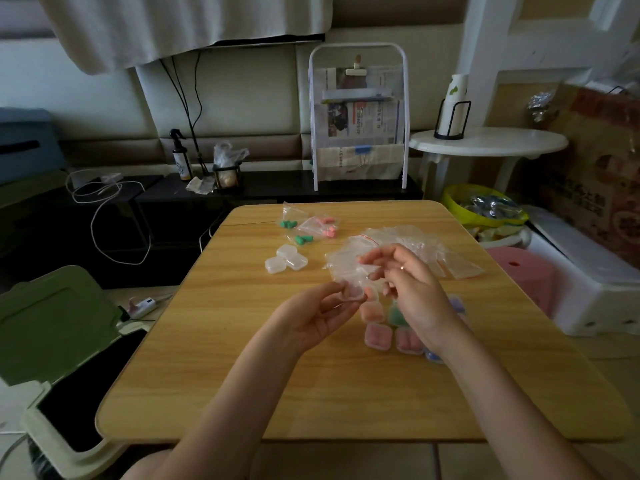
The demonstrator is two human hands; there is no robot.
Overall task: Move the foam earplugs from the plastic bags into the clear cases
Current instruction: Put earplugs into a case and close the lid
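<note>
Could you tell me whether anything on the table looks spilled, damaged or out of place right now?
Nothing stands out. The empty bags lie in a loose heap on the table, the bagged earplugs sit at the far edge, three empty cases beside them, and filled cases lie under the hands. A thin dark line crosses the far edge; I cannot tell what it is.

empty cases (286, 259) left of bag pile (408, 244) | filled cases (377, 336) nearer, maybe
</note>
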